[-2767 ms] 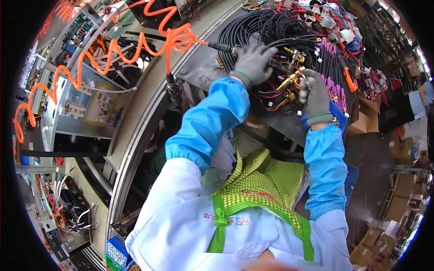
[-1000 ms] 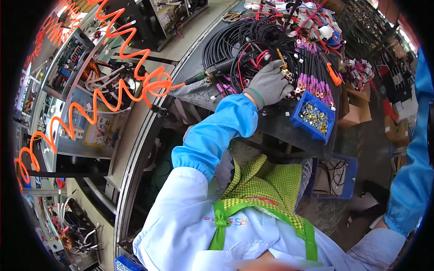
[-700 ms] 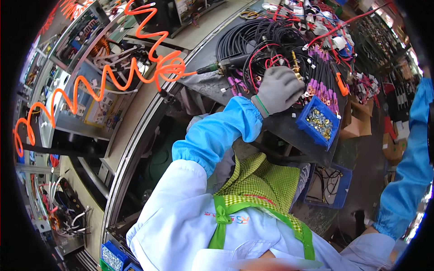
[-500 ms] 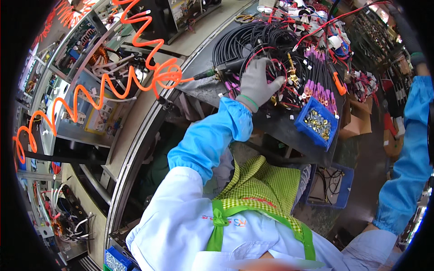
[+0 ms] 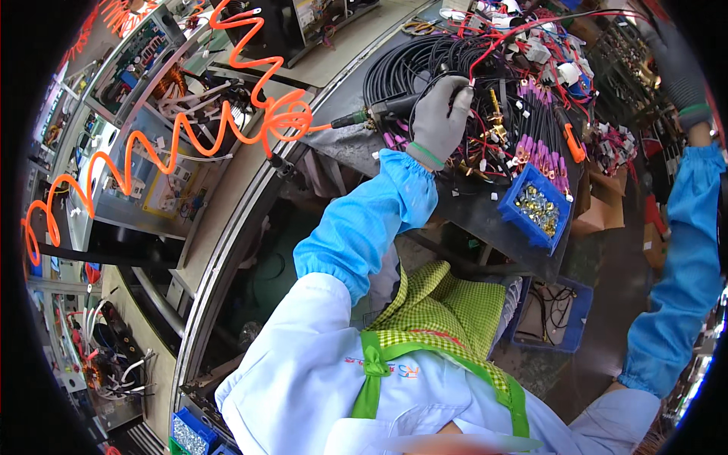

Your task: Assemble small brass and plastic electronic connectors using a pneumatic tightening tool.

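Note:
My left hand (image 5: 440,120), in a grey glove, pinches the end of a red wire (image 5: 503,39) between thumb and fingers, above the bench. From there the wire runs up and right, beside a dark one, toward my right hand (image 5: 673,67). That hand, also gloved, is raised at the far right rim with its fingers closed around the wires' other end; the fingertips are dark and partly blurred. Below my left hand lie a coil of black cable (image 5: 390,72), a black-handled tool (image 5: 394,106) and small brass fittings (image 5: 497,114).
Black cables with purple sleeves and copper lugs (image 5: 540,152) lie beside an orange-handled tool (image 5: 574,144). A blue bin (image 5: 531,235) of metal hardware stands at the bench edge. An orange coiled hose (image 5: 182,144) hangs at left. Below are a cardboard box (image 5: 603,208) and blue crate (image 5: 580,303).
My left hand has gone from spread fingers over the cables to a pinch on the red wire's end. My right hand has come further into view at the right rim.

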{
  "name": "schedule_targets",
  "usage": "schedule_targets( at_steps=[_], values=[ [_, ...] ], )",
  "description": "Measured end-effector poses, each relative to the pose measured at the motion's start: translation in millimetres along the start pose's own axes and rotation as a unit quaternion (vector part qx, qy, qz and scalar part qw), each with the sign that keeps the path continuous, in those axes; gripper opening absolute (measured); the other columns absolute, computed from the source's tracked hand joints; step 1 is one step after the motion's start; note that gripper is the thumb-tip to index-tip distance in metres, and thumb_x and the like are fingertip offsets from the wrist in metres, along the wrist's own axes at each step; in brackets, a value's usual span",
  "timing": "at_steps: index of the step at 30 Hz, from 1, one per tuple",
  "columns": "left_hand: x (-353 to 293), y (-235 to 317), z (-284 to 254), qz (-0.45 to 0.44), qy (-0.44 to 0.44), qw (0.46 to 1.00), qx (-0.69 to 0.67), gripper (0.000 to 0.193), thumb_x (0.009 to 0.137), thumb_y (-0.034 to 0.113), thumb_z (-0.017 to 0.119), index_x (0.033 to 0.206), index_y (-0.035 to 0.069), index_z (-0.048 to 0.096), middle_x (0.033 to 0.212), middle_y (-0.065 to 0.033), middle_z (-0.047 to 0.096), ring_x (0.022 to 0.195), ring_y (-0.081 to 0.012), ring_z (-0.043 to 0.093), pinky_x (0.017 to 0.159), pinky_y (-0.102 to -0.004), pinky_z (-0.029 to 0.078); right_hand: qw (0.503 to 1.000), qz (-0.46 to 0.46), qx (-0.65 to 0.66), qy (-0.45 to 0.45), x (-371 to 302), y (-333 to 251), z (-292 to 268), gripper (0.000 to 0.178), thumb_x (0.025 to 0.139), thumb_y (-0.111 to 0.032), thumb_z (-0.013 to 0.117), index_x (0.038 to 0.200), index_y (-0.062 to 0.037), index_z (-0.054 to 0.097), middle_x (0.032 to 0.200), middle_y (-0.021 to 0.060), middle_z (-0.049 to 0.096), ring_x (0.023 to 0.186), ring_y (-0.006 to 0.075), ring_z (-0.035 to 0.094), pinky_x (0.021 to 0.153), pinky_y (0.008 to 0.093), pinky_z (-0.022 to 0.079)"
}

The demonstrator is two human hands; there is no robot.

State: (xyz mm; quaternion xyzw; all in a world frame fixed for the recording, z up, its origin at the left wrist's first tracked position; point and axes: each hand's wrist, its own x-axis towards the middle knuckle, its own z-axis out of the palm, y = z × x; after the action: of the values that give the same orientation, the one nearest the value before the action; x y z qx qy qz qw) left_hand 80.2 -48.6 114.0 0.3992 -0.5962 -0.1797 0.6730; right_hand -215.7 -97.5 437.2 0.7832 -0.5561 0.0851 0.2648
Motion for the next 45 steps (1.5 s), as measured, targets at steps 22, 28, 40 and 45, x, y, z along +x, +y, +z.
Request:
schedule_targets(
  at_steps=[22, 28, 40, 45],
  values=[
    [4, -12, -26, -0.228, -0.132, 0.836, -0.482, 0.030, 0.098, 0.027, 0.043, 0.095, 0.001, 0.060, 0.083, -0.0048, 0.059, 0.075, -0.0158, 0.050, 0.074, -0.0304, 0.040, 0.978, 0.052, -0.192, -0.056, -21, -43, 106, 0.033, 0.095, -0.037, 0.048, 0.106, -0.0074, 0.058, 0.112, 0.0176, 0.058, 0.100, 0.0391, 0.060, 0.084, 0.0504, 0.049],
    [3, 3, -38, -0.194, -0.228, 0.921, -0.249, 0.047, 0.097, 0.044, 0.046, 0.096, 0.000, 0.062, 0.082, -0.0033, 0.060, 0.079, -0.0123, 0.053, 0.077, -0.0281, 0.042, 0.977, 0.059, -0.203, -0.014, -16, -4, 97, 0.035, 0.096, -0.038, 0.046, 0.108, -0.0073, 0.056, 0.112, 0.0185, 0.058, 0.102, 0.0392, 0.059, 0.083, 0.0494, 0.048],
    [18, 59, -54, 0.058, 0.134, 0.989, -0.015, 0.037, 0.089, 0.012, 0.061, 0.123, -0.001, 0.052, 0.117, -0.0117, 0.058, 0.108, -0.0195, 0.056, 0.094, -0.0307, 0.044, 0.927, 0.103, 0.360, 0.007, -45, 91, 27, 0.045, 0.097, -0.041, 0.048, 0.126, -0.0081, 0.056, 0.095, 0.0064, 0.062, 0.081, 0.0130, 0.060, 0.076, 0.0287, 0.049],
    [-16, 149, -25, 0.171, -0.111, 0.969, -0.137, 0.059, 0.080, 0.021, 0.073, 0.127, -0.003, 0.048, 0.124, -0.0181, 0.052, 0.101, -0.0262, 0.059, 0.089, -0.0369, 0.049, 0.848, -0.007, 0.528, 0.049, -127, -44, 9, 0.039, 0.096, -0.040, 0.052, 0.111, -0.0050, 0.064, 0.095, 0.0010, 0.063, 0.086, 0.0084, 0.060, 0.072, 0.0224, 0.050]
  ],
)
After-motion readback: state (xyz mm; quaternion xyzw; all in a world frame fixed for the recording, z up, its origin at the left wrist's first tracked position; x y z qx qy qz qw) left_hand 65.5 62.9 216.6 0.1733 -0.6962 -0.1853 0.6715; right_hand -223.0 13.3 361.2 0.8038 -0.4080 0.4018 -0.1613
